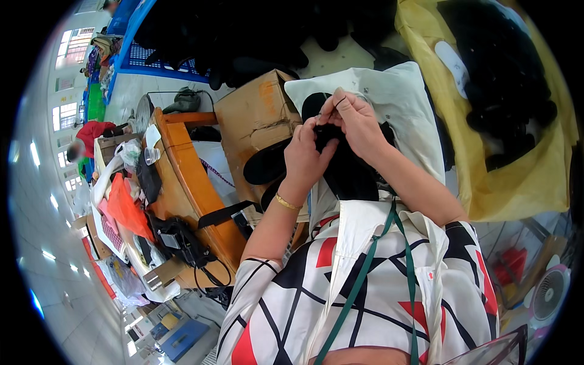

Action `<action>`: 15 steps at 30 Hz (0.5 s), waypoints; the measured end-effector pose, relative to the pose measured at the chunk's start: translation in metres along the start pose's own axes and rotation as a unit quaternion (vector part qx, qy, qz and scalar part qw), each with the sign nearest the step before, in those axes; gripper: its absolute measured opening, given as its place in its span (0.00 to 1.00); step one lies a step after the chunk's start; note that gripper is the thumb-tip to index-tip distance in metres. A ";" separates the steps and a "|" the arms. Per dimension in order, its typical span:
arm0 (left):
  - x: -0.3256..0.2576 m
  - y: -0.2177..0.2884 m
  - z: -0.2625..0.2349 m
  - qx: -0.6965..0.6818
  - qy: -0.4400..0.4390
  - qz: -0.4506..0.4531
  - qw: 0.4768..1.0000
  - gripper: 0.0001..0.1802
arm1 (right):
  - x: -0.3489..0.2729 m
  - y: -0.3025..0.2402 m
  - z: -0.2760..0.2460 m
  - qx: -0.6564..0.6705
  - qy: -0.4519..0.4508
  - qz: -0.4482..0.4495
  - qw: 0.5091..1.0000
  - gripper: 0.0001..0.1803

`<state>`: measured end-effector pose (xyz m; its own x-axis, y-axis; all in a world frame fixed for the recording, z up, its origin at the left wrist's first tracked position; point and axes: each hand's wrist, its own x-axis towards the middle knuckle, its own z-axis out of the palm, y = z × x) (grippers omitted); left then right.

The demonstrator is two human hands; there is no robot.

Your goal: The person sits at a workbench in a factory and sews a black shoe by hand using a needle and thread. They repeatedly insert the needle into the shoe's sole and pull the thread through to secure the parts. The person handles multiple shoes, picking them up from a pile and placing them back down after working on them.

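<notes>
Black item [327,132] was gripped in left hand [306,155]; right hand [360,125] was pinched closed beside it (anything held, unclear); cardboard box [252,109] was seen leftward.

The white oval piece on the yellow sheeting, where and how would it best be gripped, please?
Probably pinch the white oval piece by its left long edge, coming from the left: it looks thin, and that edge borders yellow sheeting, while dark pieces crowd its right side.
</notes>
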<state>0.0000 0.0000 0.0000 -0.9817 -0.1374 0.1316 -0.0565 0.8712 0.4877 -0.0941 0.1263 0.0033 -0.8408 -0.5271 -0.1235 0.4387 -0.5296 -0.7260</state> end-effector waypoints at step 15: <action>0.045 -0.013 0.007 0.088 0.111 0.261 0.955 0.13 | -0.042 -0.026 0.033 -0.096 0.092 -0.087 0.987 0.12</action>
<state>-0.0447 -0.0144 -0.0068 -0.8229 0.2572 0.5066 0.3808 0.9114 0.1558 -0.0593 0.1403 0.0496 -0.9494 -0.2996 -0.0937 0.2289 -0.4565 -0.8597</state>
